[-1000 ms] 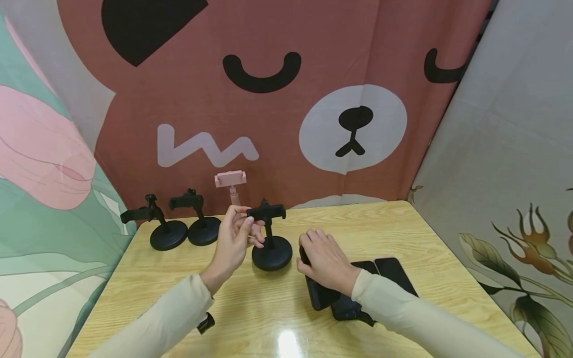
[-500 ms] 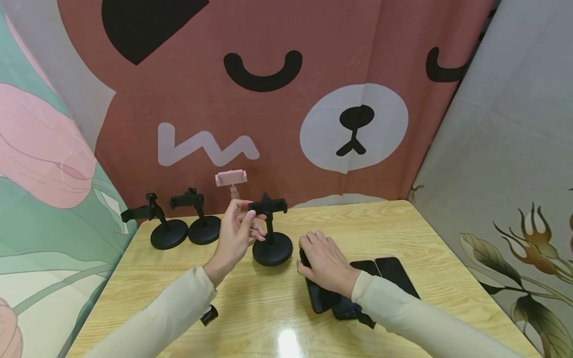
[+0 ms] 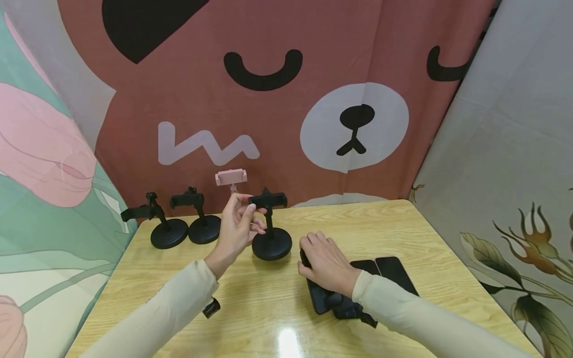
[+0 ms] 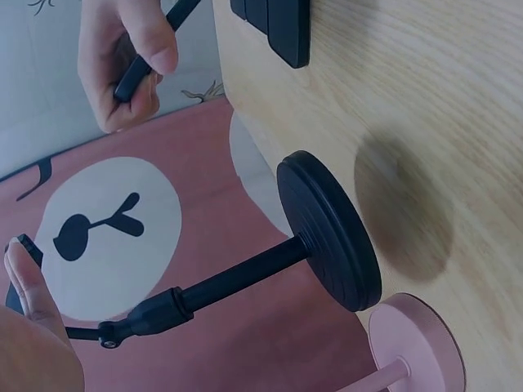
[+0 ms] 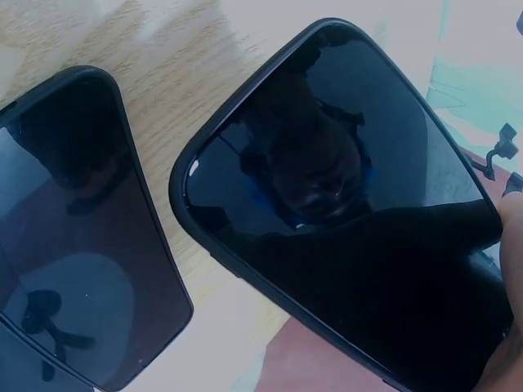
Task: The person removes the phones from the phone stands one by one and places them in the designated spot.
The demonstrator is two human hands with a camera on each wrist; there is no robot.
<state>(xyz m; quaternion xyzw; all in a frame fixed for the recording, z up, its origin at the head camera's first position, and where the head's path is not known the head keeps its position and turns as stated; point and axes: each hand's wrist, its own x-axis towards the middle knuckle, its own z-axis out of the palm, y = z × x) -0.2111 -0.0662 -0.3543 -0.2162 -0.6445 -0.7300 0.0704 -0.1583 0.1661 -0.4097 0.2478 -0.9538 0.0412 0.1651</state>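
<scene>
In the head view my left hand (image 3: 235, 221) grips a black phone stand (image 3: 271, 244) by one end of its clamp at the top. The left wrist view shows the stand's round base (image 4: 327, 233) raised off the table, apart from its shadow. To the right, my right hand (image 3: 326, 261) holds a black phone (image 3: 317, 298) by its far end, tilted above the table. Its glossy screen (image 5: 351, 286) fills much of the right wrist view, where only part of the right hand (image 5: 511, 286) shows at the edge.
Two more black phone stands (image 3: 169, 233) (image 3: 204, 229) stand at the back left of the wooden table (image 3: 250, 318). Behind my left hand is a pink phone stand (image 3: 231, 176). Several dark phones (image 3: 396, 273) lie beside my right forearm. A printed curtain (image 3: 277, 124) hangs behind the table.
My left hand and the black phone stand have risen slightly in the head view, the base shifting up. My right hand and its phone have hardly moved.
</scene>
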